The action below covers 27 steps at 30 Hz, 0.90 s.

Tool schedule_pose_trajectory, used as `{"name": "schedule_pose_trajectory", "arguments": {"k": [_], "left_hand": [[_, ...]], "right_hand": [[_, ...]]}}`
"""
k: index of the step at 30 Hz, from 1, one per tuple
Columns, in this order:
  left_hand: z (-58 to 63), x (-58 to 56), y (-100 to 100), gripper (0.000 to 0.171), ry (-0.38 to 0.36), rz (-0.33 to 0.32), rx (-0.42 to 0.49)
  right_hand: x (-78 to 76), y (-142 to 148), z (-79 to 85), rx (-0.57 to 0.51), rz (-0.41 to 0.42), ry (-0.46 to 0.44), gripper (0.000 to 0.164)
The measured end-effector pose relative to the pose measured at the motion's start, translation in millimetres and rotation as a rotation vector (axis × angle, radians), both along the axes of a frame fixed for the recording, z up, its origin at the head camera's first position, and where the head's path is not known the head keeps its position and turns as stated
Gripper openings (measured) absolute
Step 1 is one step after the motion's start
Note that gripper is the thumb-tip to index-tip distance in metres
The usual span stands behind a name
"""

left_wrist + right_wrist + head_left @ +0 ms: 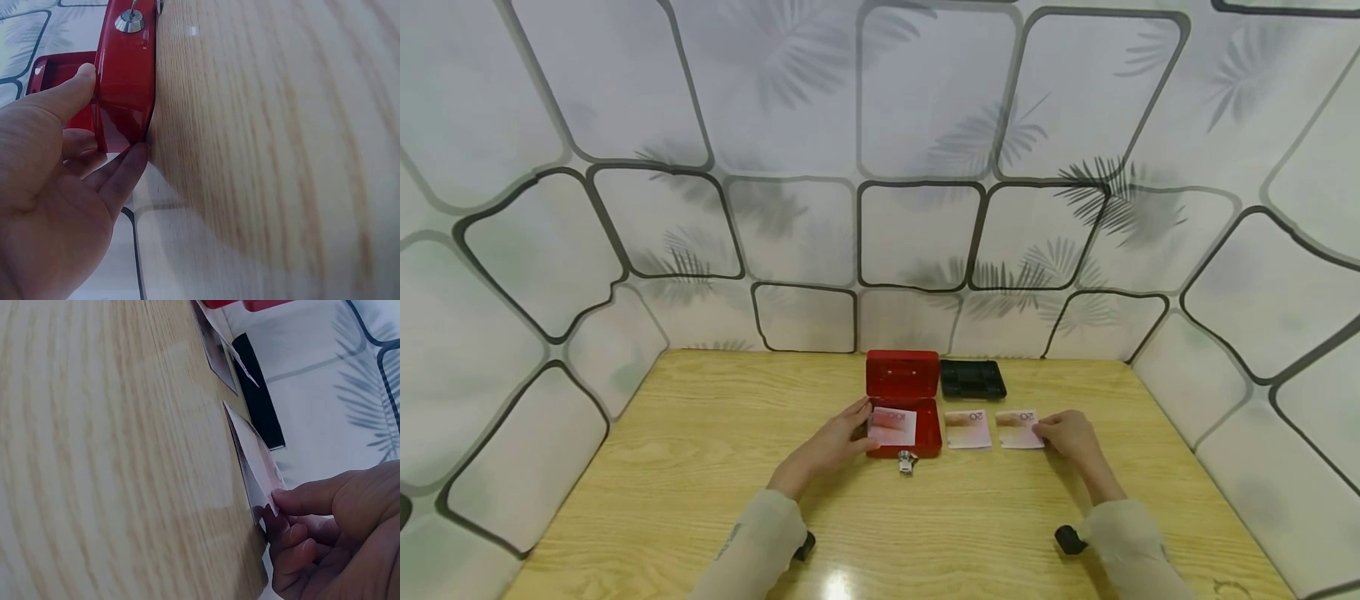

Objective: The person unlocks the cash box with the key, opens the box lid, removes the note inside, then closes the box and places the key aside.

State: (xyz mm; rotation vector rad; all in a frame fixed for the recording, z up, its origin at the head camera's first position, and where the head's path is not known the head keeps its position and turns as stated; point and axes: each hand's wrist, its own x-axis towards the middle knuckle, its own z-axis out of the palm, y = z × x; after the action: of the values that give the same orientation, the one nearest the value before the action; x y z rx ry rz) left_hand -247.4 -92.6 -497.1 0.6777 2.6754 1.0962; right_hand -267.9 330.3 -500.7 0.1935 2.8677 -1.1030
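Observation:
A red cash box [929,427] stands on the table with its lid raised, and a pink banknote [893,427] marked 100 lies in it. My left hand [833,444] holds the box's left side, thumb over the rim and fingers against the outer wall. The lock [130,21] on the front has a key in it. Right of the box lie two banknotes marked 20. My right hand [1070,435] pinches the right edge of the farther banknote [1017,429] between thumb and fingers. The nearer banknote [967,430] lies beside the box, untouched, one edge lifting in the right wrist view.
Behind the banknotes a black compartment tray [972,380] sits next to the raised lid, close to the back wall [917,242]. Patterned walls enclose the wooden table [700,450] at the back and both sides. A dark wrist camera [1070,540] is on the right sleeve.

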Motion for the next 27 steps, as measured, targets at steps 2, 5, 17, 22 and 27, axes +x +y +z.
{"name": "schedule_pose_trajectory", "arguments": {"k": [2,5,17,22,27], "left_hand": [[-0.2,-0.1,-0.1,0.071,0.002,0.0,-0.002],[-0.5,-0.4,-0.3,0.07,0.003,-0.002,0.002],[-2.8,-0.3,-0.5,0.071,-0.011,0.001,-0.001],[-2.8,-0.7,-0.5,0.071,-0.006,0.001,0.01],[-2.3,-0.7,0.1,0.07,-0.006,0.0,0.012]], "right_hand": [[0.4,-0.6,-0.9,0.006,0.0,0.008,0.027],[0.9,-1.1,-2.7,0.005,0.002,0.019,0.028],[1.2,-1.1,-4.9,0.015,0.019,0.022,0.028],[-0.8,0.7,-6.9,-0.005,0.021,0.003,0.03],[0.8,0.0,-7.7,-0.031,0.015,0.01,0.03]]}}
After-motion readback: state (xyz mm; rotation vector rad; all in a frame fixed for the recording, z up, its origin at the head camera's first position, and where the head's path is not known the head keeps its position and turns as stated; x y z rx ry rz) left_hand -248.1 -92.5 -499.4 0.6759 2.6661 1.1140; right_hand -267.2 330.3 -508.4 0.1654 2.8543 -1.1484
